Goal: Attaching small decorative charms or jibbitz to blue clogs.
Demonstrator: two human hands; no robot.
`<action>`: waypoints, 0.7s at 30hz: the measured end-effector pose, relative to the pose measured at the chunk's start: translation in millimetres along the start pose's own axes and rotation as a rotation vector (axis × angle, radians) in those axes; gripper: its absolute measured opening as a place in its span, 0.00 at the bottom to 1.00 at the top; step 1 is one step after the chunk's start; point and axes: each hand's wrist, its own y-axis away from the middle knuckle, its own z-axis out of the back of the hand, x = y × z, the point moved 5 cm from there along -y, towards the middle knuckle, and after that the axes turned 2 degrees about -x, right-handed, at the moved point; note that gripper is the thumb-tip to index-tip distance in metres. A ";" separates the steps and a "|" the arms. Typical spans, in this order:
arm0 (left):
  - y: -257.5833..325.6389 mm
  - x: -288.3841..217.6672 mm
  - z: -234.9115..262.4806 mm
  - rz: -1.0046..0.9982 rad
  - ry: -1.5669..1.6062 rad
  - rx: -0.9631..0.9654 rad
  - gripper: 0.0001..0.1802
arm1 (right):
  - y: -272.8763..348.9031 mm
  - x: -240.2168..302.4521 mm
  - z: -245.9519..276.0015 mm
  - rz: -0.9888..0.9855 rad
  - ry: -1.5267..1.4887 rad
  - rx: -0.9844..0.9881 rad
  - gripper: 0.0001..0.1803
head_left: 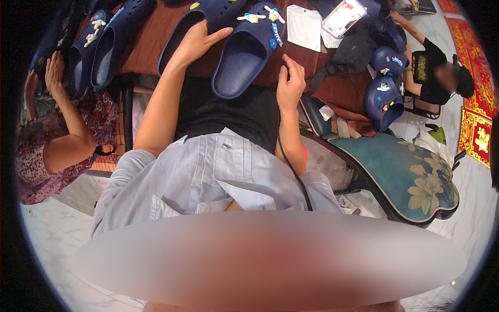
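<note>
Two navy clogs lie side by side before me on the brown cloth [148, 49]. Into the opening of the left clog [228, 11] goes my left hand [200, 46], its fingers hidden there and its thumb stretched out to the right. The right clog [241, 60] bears white character charms [251, 17] and a blue charm [275, 35] on its upper. Just right of this clog, my right hand [292, 80] is open, fingers loosely bent and apart, with nothing seen in it.
White packets [303, 27] and a phone [344, 17] lie beyond my right hand. More navy clogs [384, 101] stand at the right, others [117, 47] at the left. A co-worker's hands [54, 73] are at the far left; another person [434, 73] sits right. A teal floral chair [395, 171] is beside me.
</note>
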 end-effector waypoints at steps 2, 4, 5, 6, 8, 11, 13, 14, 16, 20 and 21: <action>0.5 2.4 -0.7 -0.034 0.018 -0.032 0.27 | -1.2 1.0 -2.0 0.004 -0.007 0.005 0.15; 0.4 8.6 -1.0 -0.069 0.036 -0.066 0.30 | -3.1 3.1 -5.7 0.010 -0.014 0.009 0.14; 0.2 17.0 -1.6 -0.013 -0.030 -0.053 0.31 | -3.3 4.1 -7.8 -0.004 -0.049 0.011 0.14; 0.1 15.8 -0.8 0.044 -0.096 -0.038 0.32 | -4.0 7.8 -9.3 -0.021 -0.084 0.014 0.14; 1.5 -1.0 -3.8 -0.094 0.002 -0.078 0.33 | -3.9 14.9 -13.3 -0.092 -0.116 0.044 0.14; 4.3 -9.0 -5.2 -0.153 0.057 -0.069 0.33 | -11.5 28.5 -17.4 -0.161 -0.177 0.111 0.16; 3.9 -16.4 -8.3 -0.124 0.016 -0.047 0.33 | -15.0 28.5 -20.9 -0.164 -0.200 0.144 0.18; 3.2 -16.2 -10.3 -0.095 -0.027 -0.023 0.33 | -16.0 27.0 -23.9 -0.157 -0.220 0.148 0.18; 4.1 -0.6 -7.4 0.020 -0.080 -0.035 0.32 | -19.1 34.3 -32.1 -0.126 -0.256 0.176 0.18; 2.3 3.0 -3.6 0.004 -0.030 -0.139 0.27 | -20.2 35.1 -35.5 -0.209 -0.297 0.159 0.16; 1.3 12.2 -5.7 0.023 -0.018 -0.145 0.26 | -21.5 33.5 -35.3 -0.197 -0.287 0.164 0.16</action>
